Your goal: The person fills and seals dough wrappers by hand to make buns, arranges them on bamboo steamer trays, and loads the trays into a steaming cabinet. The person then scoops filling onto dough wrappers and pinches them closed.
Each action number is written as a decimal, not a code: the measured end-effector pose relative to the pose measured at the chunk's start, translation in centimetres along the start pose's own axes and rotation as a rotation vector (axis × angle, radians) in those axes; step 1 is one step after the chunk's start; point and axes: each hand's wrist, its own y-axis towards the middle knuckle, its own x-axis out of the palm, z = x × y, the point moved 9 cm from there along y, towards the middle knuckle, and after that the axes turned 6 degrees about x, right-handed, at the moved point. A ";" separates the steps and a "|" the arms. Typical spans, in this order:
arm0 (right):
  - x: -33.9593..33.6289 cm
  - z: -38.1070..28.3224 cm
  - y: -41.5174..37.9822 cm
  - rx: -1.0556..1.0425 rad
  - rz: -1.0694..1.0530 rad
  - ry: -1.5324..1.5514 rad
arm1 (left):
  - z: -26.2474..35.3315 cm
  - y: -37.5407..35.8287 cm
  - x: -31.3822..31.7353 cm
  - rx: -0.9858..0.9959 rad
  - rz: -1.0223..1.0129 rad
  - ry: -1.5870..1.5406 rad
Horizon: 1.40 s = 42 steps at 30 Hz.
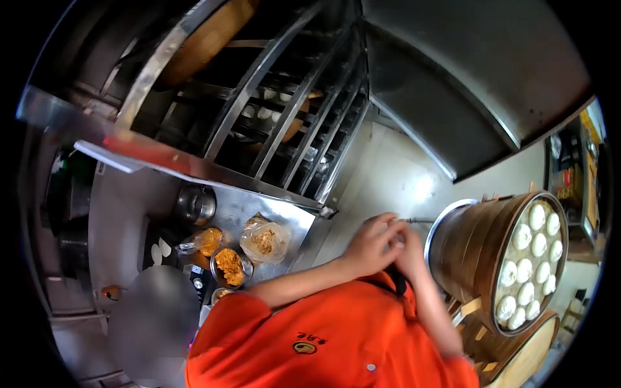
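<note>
In front of the orange shirt my two hands meet, a little blurred. My left hand (370, 250) has its fingers bent and closed against the other hand. My right hand (409, 251) is closed too, its fingers bent in and partly hidden. Whether anything small lies between them cannot be made out. Just right of my right hand stands a round bamboo steamer stack (462, 242), with several white pleated buns (539, 244) in its top tier.
At the left, a steel counter (294, 223) holds a bowl of orange filling (229, 266), a plastic bag of food (264, 240) and a steel pot (196, 204). A metal rack (249, 97) rises behind. Another round steamer (533, 352) is at the lower right.
</note>
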 end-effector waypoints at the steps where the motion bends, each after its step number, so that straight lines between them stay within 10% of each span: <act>1: 2.0 1.1 4.7 -0.083 0.040 -0.032 | -1.8 -2.1 -2.1 -0.150 0.010 -0.051; 13: 19.6 -5.9 49.9 -0.617 -0.035 -0.784 | -8.6 -20.2 -10.9 -1.122 0.174 0.201; 15: 26.7 -4.8 56.7 -0.720 0.148 -1.531 | -8.6 -21.6 -10.1 -1.176 0.238 0.211; 16: 27.1 -5.9 56.8 -0.653 -0.136 -1.249 | -8.8 -20.7 -9.9 -1.180 0.251 0.200; 17: 32.1 -2.5 61.3 -0.757 0.123 -1.242 | -8.8 -19.6 -9.8 -1.182 0.263 0.185; 20: 32.6 -4.0 63.4 -0.578 -0.182 -0.155 | -10.3 -17.1 -9.6 -1.269 0.222 0.203; 22: 33.7 -2.6 63.4 -0.575 -0.217 0.067 | -11.5 -14.5 -9.8 -1.231 0.135 0.240; 26: 30.4 -5.1 54.7 -0.588 -0.460 -0.903 | -15.0 -10.0 -8.4 -1.125 0.140 0.082; 37: 10.5 8.2 35.3 -0.090 0.011 -0.643 | -31.4 -12.3 1.0 -1.262 0.838 -0.879; 42: 6.6 12.6 26.4 0.052 0.045 -0.642 | -35.7 -13.0 0.5 -0.946 1.082 -0.942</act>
